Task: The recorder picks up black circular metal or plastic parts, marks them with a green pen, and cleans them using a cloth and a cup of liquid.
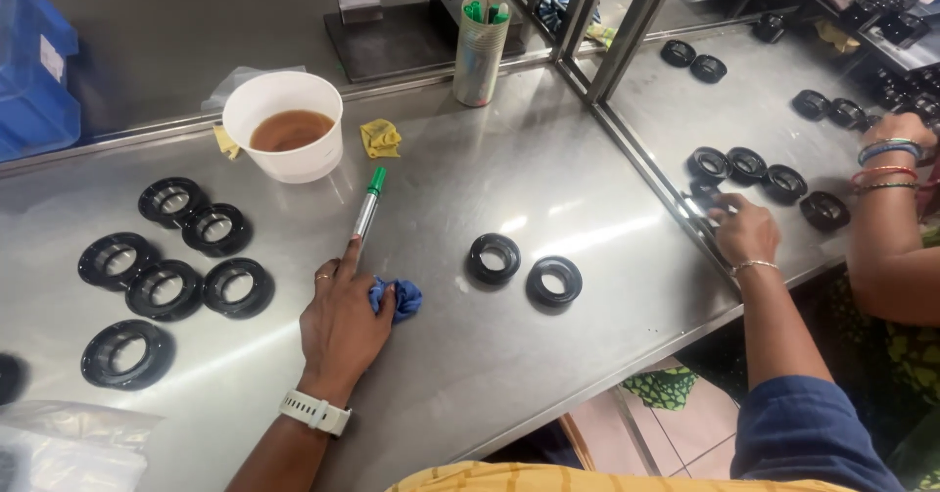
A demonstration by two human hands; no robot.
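My left hand (338, 318), with a white watch on the wrist, lies on the steel table (548, 159) and is closed on a crumpled blue cloth (401, 298). Its index finger points out and touches the near end of a green-capped marker (367, 208). Two black plastic rings (493, 258) (553, 281) lie just right of the cloth. My right hand (746, 230), in a blue sleeve with a thin bracelet, reaches past the metal partition and pinches a black ring (703, 196) at the edge of the neighbouring table.
Several black rings (166, 286) lie at the left. A white cup of brown liquid (284, 125), a yellow rag (380, 138) and a tin of markers (480, 49) stand behind. Another person's bangled hand (889, 144) works among more rings (783, 181) at the right.
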